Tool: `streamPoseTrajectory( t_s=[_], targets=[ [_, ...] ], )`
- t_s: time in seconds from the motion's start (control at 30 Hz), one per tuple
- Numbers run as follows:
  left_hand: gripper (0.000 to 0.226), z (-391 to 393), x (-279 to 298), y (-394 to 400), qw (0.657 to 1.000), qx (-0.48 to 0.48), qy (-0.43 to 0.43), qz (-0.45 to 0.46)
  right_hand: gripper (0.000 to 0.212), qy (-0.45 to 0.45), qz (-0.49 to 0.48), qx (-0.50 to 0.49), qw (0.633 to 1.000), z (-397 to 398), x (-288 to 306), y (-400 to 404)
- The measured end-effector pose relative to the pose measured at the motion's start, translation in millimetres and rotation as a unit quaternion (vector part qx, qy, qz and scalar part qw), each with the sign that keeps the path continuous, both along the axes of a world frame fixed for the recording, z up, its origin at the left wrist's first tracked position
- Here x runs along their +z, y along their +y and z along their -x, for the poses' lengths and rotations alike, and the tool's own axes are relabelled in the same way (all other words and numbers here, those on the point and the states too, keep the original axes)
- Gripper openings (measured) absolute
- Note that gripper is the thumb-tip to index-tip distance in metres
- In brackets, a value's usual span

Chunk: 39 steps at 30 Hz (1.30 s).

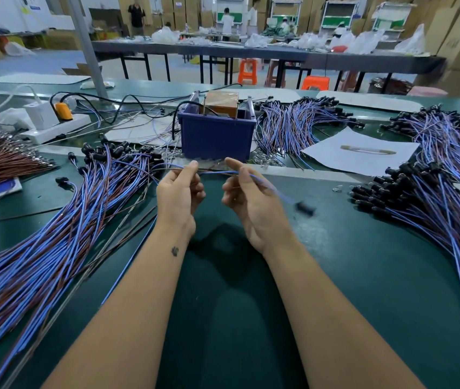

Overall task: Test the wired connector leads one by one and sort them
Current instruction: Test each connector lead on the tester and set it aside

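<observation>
A single blue-and-brown wired lead (217, 172) stretches between my two hands in front of the blue bin (216, 136). My left hand (179, 192) pinches its bare end between thumb and fingers. My right hand (251, 197) holds the wire further along, and the lead's black connector (305, 208) hangs blurred to the right of that hand. A big fan of leads (54, 226) lies on the left of the green table. Another pile of leads (433, 197) lies on the right.
A transformer-like tester (221, 103) sits in the blue bin. More leads (299, 122) lie behind it, beside a white sheet (363, 153) with a tube on it. A power strip (54, 127) and brown wires (1, 158) are at the far left. People work at distant tables.
</observation>
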<state>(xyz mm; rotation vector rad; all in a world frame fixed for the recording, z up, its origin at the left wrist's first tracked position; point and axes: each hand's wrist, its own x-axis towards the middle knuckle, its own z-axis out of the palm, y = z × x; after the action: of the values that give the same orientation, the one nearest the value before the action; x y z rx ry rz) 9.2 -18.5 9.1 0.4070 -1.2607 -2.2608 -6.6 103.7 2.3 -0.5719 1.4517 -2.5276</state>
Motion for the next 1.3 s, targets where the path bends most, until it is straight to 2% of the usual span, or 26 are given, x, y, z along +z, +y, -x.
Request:
streamPoseTrajectory(
  t_s=[0.07, 0.2, 0.3, 0.47, 0.53, 0.6, 0.7, 0.77, 0.87, 0.93, 1.0, 1.13, 1.23, 1.3],
  targets=[
    [0.021, -1, -1, -1, 0.999, 0.025, 0.002, 0.043, 0.028, -0.062, 0.059, -0.004, 0.996, 4, 2, 4],
    [0.015, -4, -1, 6, 0.95, 0.072, 0.014, 0.305, 0.028, -0.119, 0.109, -0.059, 0.985, 5, 9, 15],
    [0.017, -9, 0, 21, 0.926, 0.055, 0.014, 0.374, 0.028, -0.16, 0.129, -0.116, 0.972, 3, 16, 28],
    [0.013, -15, 12, 65, 0.896, -0.002, 0.091, 0.436, 0.038, -0.15, 0.012, -0.189, 0.97, 15, 34, 75],
    [0.005, -21, 20, 96, 0.862, -0.013, 0.143, 0.486, 0.037, -0.141, -0.05, -0.213, 0.965, 23, 44, 103],
    [0.007, -28, 25, 131, 0.822, -0.038, 0.194, 0.535, 0.033, -0.126, -0.15, -0.244, 0.95, 31, 51, 135],
    [0.009, -38, 26, 181, 0.74, -0.1, 0.249, 0.617, 0.026, -0.074, -0.341, -0.275, 0.896, 36, 55, 185],
    [0.016, -40, 24, 209, 0.706, -0.162, 0.256, 0.64, 0.024, -0.026, -0.464, -0.292, 0.836, 33, 59, 218],
    [0.031, -40, 17, 245, 0.694, -0.267, 0.205, 0.636, 0.026, 0.025, -0.613, -0.298, 0.731, 27, 62, 261],
    [0.036, -42, 10, 264, 0.695, -0.326, 0.169, 0.618, 0.03, 0.029, -0.684, -0.303, 0.663, 22, 60, 283],
    [0.039, -45, 2, 276, 0.699, -0.365, 0.136, 0.599, 0.033, 0.016, -0.733, -0.301, 0.61, 17, 55, 296],
    [0.042, -46, -6, 279, 0.693, -0.394, 0.126, 0.59, 0.032, -0.002, -0.76, -0.322, 0.565, 11, 44, 298],
    [0.04, -41, -2, 264, 0.713, -0.373, 0.117, 0.582, 0.032, 0.022, -0.747, -0.376, 0.548, 9, 45, 277],
    [0.041, -38, -1, 246, 0.74, -0.357, 0.102, 0.56, 0.036, 0.067, -0.729, -0.411, 0.543, 8, 49, 256]
  ],
)
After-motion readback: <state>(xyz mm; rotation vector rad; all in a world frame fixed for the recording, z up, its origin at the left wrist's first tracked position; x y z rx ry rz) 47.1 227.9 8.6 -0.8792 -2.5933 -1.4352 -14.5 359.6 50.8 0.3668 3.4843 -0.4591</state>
